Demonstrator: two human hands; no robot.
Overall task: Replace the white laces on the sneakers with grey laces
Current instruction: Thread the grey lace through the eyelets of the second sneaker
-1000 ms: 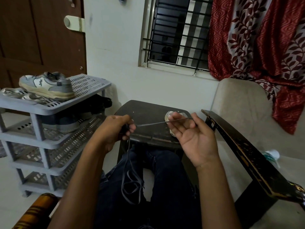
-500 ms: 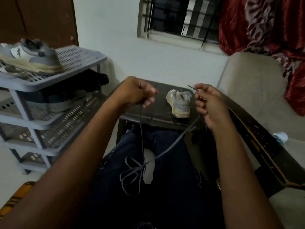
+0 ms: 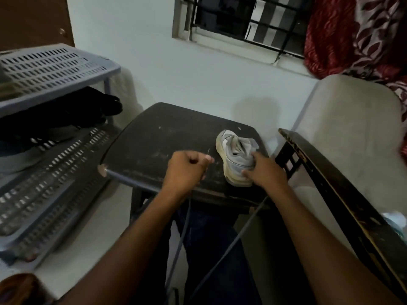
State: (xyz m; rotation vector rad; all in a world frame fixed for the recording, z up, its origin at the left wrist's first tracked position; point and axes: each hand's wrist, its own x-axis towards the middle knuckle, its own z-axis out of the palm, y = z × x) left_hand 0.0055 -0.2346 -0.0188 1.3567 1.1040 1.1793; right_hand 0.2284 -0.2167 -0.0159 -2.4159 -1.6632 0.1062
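A grey and white sneaker (image 3: 236, 150) with a cream sole lies on the dark stool (image 3: 154, 139), toe pointing away. No lace shows in its eyelets. My right hand (image 3: 264, 170) rests on the sneaker's heel side, fingers around it. My left hand (image 3: 187, 168) is closed on one end of the grey lace (image 3: 182, 234), whose tip pokes up past my thumb. Two strands of the lace hang down over my lap; the right strand runs up under my right wrist, and I cannot tell whether that hand pinches it.
A grey plastic shoe rack (image 3: 55, 69) stands at the left with dark shoes on its lower shelf. A beige armchair (image 3: 352, 128) with a dark wooden arm (image 3: 330, 183) is at the right. A barred window (image 3: 242, 18) and a red curtain (image 3: 352, 29) are on the wall ahead.
Both hands dropped from holding the lace ends up in the air down to the stool. My right hand went onto the sneaker. The view tilted downward; the second sneaker on the rack left the frame.
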